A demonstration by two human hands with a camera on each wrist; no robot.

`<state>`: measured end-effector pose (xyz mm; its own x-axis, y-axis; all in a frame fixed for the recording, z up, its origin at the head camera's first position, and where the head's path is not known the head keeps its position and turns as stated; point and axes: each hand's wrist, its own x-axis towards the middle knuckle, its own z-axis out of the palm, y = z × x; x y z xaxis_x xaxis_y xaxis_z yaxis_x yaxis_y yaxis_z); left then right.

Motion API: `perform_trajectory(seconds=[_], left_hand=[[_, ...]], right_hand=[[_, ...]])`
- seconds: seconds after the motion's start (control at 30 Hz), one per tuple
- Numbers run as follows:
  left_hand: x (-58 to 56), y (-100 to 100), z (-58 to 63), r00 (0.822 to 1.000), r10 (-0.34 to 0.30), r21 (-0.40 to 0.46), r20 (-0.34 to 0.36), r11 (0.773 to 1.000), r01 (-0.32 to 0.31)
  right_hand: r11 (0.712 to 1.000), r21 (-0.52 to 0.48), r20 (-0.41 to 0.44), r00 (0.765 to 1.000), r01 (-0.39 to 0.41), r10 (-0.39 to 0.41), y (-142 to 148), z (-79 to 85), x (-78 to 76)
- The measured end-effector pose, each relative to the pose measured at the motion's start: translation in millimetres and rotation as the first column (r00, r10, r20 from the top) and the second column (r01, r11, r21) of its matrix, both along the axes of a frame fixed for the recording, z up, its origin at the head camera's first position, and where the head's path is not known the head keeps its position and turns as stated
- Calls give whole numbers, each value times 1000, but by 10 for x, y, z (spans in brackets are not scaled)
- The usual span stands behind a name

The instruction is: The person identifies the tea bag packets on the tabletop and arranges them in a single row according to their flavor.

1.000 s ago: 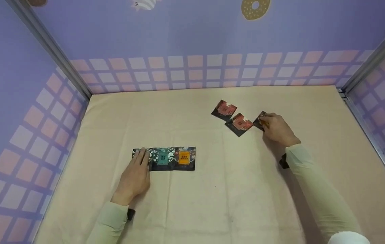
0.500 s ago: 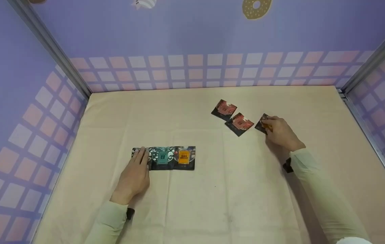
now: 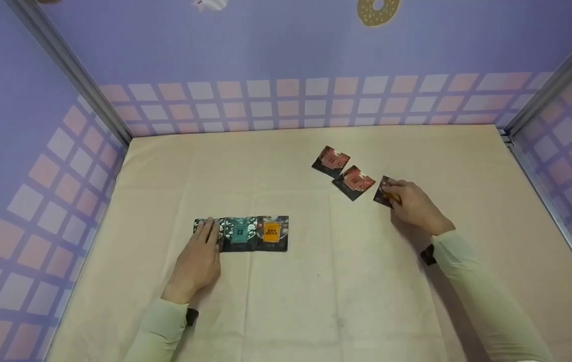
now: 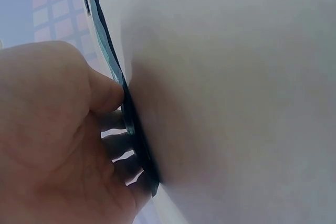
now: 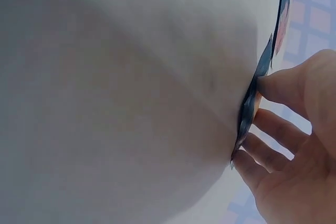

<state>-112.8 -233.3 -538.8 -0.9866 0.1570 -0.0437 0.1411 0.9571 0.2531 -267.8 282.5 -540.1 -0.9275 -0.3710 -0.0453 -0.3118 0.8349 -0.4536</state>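
Note:
Three dark sachets lie side by side at the left of the cloth: one mostly covered by my left hand (image 3: pixel 197 261), a teal-label sachet (image 3: pixel 239 234) in the middle and an orange-label sachet (image 3: pixel 272 234) on the right. My left hand's fingers rest extended on the leftmost sachet. To the right, my right hand (image 3: pixel 415 205) presses its fingertips and thumb onto another orange-label sachet (image 3: pixel 380 194), which is tilted and partly hidden. Seen from the right wrist, this sachet (image 5: pixel 248 111) lies edge-on under the fingertips, close to the cloth.
Two red-label sachets, a farther one (image 3: pixel 331 160) and a nearer one (image 3: pixel 353 182), lie tilted corner to corner left of my right hand. A cream cloth (image 3: pixel 296 301) covers the table. Purple walls (image 3: pixel 286 50) with checks stand behind and at both sides.
The sachet under my right hand has moved slightly nearer to me and turned a little, opening a gap from the red-label ones. My left hand stays on the row.

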Motion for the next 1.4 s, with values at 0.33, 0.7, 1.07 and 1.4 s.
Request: perform_trajectory(seconds=[0.33,0.7,1.07,1.4], left_hand=[[-29,-10,17,1000,-15,-5,-10,1000,15],[-40,-24,12,1000,-14,13,5,1000,14],[-35,-21,12,1000,-18,26,-3,1000,18],[-9,-21,-15,1000,-17,29,8,999,17]], right_hand=[[997,-21,-46,997,-68,67,-96,-4,174],[994,-23,-79,991,-107,105,-229,-2,316],[987,-6,-121,980,-159,158,-387,-13,461],[974,-26,-146,965,-225,219,-559,-29,586]])
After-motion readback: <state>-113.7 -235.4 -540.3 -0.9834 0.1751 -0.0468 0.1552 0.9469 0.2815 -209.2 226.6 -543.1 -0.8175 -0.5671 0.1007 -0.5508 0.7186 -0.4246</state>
